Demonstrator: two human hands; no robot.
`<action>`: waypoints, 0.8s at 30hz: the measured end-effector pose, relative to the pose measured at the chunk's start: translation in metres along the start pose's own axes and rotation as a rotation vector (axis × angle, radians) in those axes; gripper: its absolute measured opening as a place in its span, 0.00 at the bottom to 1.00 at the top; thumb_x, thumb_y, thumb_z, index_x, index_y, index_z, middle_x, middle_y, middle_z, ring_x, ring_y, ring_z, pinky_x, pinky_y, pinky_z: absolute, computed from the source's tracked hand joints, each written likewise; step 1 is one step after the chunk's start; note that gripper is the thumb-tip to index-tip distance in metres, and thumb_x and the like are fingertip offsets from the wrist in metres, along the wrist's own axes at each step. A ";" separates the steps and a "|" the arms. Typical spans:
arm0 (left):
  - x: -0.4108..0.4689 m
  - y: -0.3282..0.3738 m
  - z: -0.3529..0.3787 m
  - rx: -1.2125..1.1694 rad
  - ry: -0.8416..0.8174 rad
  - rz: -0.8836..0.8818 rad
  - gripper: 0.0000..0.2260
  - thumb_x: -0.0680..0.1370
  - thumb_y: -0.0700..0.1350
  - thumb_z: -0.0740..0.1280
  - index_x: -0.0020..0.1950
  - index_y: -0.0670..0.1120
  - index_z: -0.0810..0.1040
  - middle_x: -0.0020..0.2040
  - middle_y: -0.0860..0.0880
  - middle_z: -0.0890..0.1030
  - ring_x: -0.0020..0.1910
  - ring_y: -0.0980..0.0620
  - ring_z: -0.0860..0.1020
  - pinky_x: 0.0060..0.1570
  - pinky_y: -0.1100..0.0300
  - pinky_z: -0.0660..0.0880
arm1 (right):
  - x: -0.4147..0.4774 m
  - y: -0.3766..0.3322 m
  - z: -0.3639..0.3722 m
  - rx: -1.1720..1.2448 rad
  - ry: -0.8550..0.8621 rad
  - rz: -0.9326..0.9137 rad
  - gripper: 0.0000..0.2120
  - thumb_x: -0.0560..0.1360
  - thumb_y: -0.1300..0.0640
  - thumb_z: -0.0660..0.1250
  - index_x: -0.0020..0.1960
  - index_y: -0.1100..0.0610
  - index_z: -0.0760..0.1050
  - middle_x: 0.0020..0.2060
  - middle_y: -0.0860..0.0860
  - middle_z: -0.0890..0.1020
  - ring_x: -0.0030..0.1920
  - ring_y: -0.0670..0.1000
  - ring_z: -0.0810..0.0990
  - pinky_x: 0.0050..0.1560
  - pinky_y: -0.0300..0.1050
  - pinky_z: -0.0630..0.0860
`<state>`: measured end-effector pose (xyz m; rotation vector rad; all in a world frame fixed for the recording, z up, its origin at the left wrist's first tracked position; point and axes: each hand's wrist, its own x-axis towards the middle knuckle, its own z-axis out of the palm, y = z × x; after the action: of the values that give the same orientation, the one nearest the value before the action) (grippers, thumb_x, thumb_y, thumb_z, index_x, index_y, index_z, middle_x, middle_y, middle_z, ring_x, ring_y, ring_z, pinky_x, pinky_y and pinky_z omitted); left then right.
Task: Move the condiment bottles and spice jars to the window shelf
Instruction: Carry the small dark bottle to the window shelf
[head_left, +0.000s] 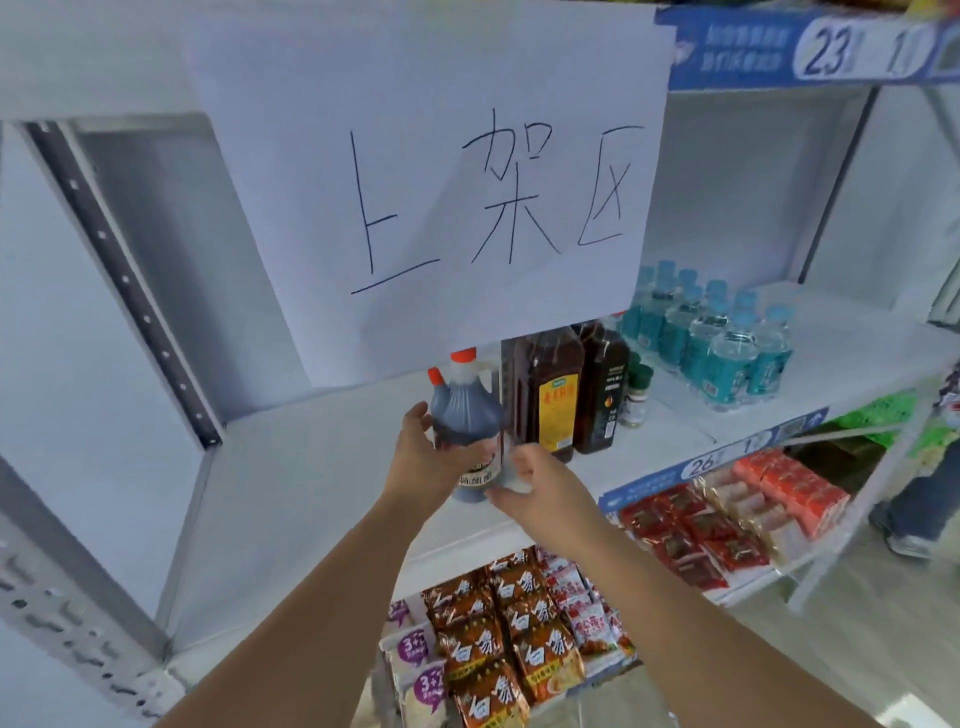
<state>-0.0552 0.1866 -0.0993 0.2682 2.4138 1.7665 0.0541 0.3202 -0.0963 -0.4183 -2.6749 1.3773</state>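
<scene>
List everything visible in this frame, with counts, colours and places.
paper sign: one, white with black writing, hanging top centre
dark bottle: one, red cap, middle shelf front; second red cap behind
big bottles: two, brown, right of the dark bottle
spice jars: about two, dark lids, beside the big bottles
water bottles: many, teal labels, middle shelf right
noodle packets: many, orange, below the middle shelf
red packets: many, below it, right
person: one, jeans, far right
left hand: one, grips the dark bottle
right hand: one, holds its base

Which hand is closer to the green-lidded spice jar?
Right. The right hand sits left of the spice jar, by the dark bottle; the left hand is farther, across that bottle.
</scene>
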 end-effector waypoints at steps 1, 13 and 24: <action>0.005 0.002 0.004 -0.005 0.011 0.009 0.44 0.68 0.47 0.82 0.78 0.48 0.62 0.67 0.53 0.75 0.63 0.51 0.77 0.52 0.61 0.79 | 0.005 -0.001 -0.003 0.019 -0.030 -0.017 0.18 0.77 0.46 0.73 0.61 0.45 0.69 0.61 0.46 0.79 0.63 0.49 0.77 0.60 0.46 0.72; -0.008 0.015 0.024 0.229 0.242 0.015 0.33 0.61 0.52 0.84 0.61 0.52 0.73 0.51 0.55 0.82 0.50 0.51 0.82 0.46 0.55 0.83 | 0.028 0.010 -0.017 0.195 -0.182 -0.152 0.26 0.72 0.48 0.78 0.61 0.41 0.66 0.46 0.32 0.77 0.46 0.35 0.78 0.40 0.26 0.69; -0.095 0.053 -0.044 0.226 0.498 0.031 0.28 0.61 0.56 0.82 0.55 0.53 0.74 0.48 0.55 0.82 0.46 0.55 0.83 0.42 0.55 0.83 | 0.007 -0.032 0.035 0.359 -0.282 -0.378 0.32 0.68 0.50 0.82 0.64 0.43 0.67 0.54 0.38 0.81 0.52 0.35 0.82 0.48 0.33 0.80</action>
<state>0.0307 0.1398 -0.0350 -0.1347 2.9694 1.7342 0.0337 0.2778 -0.0912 0.3203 -2.4380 1.8377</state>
